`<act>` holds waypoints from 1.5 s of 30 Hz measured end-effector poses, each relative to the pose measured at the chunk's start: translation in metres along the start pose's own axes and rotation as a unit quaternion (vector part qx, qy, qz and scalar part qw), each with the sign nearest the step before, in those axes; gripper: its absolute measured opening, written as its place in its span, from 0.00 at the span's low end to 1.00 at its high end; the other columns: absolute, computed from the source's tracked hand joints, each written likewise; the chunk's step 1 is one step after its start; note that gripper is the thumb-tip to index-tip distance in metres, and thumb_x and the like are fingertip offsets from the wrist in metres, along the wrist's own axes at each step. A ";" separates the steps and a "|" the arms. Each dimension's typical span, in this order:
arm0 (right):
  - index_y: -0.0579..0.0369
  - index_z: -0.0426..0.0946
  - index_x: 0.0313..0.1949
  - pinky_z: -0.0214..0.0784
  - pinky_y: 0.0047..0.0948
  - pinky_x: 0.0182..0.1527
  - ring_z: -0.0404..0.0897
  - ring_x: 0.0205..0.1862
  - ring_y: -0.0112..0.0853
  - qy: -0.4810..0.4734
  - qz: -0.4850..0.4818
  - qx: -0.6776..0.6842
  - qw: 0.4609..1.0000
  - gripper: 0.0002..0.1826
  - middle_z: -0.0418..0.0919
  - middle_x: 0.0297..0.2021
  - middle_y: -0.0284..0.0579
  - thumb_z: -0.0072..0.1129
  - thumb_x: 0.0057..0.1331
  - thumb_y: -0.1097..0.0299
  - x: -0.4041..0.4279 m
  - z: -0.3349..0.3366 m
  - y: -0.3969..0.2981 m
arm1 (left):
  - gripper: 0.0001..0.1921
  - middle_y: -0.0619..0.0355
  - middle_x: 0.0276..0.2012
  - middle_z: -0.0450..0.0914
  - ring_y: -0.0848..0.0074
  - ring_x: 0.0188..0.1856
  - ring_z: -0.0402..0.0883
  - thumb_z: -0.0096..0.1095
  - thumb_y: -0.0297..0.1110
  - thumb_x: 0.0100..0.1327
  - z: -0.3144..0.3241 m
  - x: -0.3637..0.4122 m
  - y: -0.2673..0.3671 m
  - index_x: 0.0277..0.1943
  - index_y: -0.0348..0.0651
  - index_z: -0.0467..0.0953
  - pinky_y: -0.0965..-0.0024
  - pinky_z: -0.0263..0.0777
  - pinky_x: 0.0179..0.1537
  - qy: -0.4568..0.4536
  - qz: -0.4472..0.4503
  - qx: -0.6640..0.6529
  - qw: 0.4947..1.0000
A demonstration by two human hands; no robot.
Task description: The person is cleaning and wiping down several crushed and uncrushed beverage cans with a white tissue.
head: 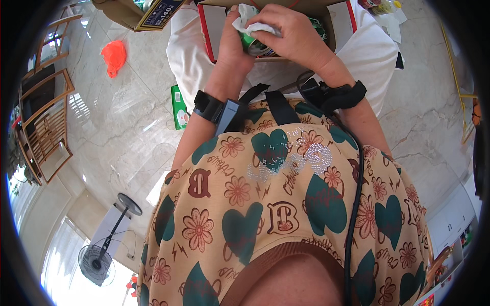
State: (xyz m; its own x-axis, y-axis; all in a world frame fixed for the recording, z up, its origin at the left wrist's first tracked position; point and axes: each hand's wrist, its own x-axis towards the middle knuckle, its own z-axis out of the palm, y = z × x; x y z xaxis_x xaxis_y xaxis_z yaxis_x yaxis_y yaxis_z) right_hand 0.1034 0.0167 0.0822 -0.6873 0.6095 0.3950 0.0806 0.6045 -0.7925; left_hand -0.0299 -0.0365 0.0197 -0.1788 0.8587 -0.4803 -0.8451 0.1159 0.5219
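My left hand (233, 46) grips a green metal can (254, 46), which is tilted with its metal end towards me. A crumpled white tissue (250, 23) lies against the can's side, pinched between the thumb and fingers of my right hand (293, 34). Both hands are over an open cardboard box (208, 34) with red-edged flaps, in front of my legs. Inside the box, more green items (317, 28) show partly; my hands hide much of the rest.
Another cardboard box (153, 17) stands at upper left. A red plastic bag (114, 57) and a green packet (178, 109) lie on the marble floor. At upper right are bottles (386, 7) and white paper (394, 25). A black cable (356, 199) runs down my shirt.
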 end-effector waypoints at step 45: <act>0.56 0.75 0.31 0.69 0.29 0.39 0.76 0.35 0.39 -0.013 0.100 0.057 0.993 0.05 0.75 0.32 0.42 0.58 0.53 0.73 -0.010 0.007 0.021 | 0.24 0.56 0.41 0.80 0.64 0.43 0.78 0.35 0.52 0.65 0.008 -0.013 0.020 0.46 0.43 0.75 0.60 0.73 0.47 0.111 -0.027 -0.137 0.984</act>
State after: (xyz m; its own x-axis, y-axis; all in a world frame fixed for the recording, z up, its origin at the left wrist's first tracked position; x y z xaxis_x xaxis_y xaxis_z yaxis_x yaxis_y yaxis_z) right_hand 0.1072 0.0197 0.0580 -0.6843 0.6975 0.2125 0.1371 0.4093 -0.9020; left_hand -0.0409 -0.0416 0.0418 -0.2090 0.7213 -0.6603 -0.9553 -0.0062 0.2956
